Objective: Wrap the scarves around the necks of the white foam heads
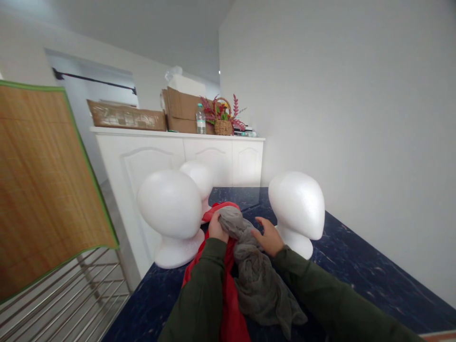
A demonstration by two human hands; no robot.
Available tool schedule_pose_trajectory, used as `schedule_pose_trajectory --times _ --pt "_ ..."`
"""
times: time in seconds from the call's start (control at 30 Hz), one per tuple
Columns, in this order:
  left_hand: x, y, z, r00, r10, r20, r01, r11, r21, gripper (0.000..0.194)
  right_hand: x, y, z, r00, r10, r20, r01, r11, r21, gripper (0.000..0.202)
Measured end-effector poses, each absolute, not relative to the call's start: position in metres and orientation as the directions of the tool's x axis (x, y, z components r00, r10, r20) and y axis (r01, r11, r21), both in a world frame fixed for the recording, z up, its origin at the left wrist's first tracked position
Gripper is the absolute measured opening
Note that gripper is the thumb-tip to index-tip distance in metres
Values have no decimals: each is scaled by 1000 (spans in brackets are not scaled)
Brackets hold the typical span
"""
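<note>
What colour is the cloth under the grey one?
Red, plain with no pattern, seen in the head view beneath the grey cloth.

No readable text, cardboard box (126, 116) print too blurred

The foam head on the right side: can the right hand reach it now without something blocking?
Probably yes. The right hand hovers open beside the grey scarf, and the right foam head stands close by on the dark table, with only bare tabletop between them.
</note>
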State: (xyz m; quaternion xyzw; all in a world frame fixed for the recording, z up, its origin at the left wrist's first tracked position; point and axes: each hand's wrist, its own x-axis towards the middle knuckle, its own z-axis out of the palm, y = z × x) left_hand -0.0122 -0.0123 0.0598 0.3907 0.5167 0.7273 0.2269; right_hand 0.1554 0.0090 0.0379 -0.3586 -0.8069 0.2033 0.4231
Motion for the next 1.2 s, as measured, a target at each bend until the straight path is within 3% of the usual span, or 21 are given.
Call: schedule_pose_trajectory --times 0.1,0.17,0.23,0.3,0.37,0.47,0.57,0.67,0.77,0.83,0.93,1.03,1.2 --pt "-7 -20 67 -469 849 243 -329 -423 844 36 124 31 44 -463 761 454 391 635 -666 65" --pt "-6 -23 69 -363 914 182 -613 -381 692 29 112 37 49 -600 671 435 260 678 -688 50" --pt "-8 -24 70 -287 944 165 -745 -328 581 25 108 38 54 -685 577 444 89 671 -736 31" --pt "-8 -25 71 -269 946 181 -744 -324 585 21 111 36 62 -633 630 450 -34 558 -829 27" --pt "-8 -27 73 -257 948 188 -756 -318 572 19 117 33 73 -465 771 435 -138 423 -896 26" --pt "-8 -36 73 -92 981 171 -758 -180 627 23 128 26 94 -281 871 403 -304 318 -898 20" --pt "-9 -47 68 316 942 116 -639 121 760 35 133 19 115 -366 880 302 -356 167 -919 21" --pt "-11 -53 63 469 876 116 -566 197 801 25 133 14 121 -455 864 215 -308 74 -949 23" --pt "-16 -52 65 418 889 187 -628 134 767 21 130 6 108 -512 845 152 -233 33 -972 34" --pt "-20 -52 70 326 910 256 -707 55 705 18 129 -1 92 -668 728 153 -154 67 -986 48" --pt "-23 -53 78 137 929 345 -831 -82 550 19 131 -14 72 -857 494 145 48 356 -933 57" --pt "-21 -55 85 -5 924 382 -885 -182 428 32 137 -21 66 -861 499 94 270 606 -748 47" --pt "-23 -54 90 -198 900 389 -868 -345 358 37 172 -20 83 -831 549 89 411 714 -567 29"
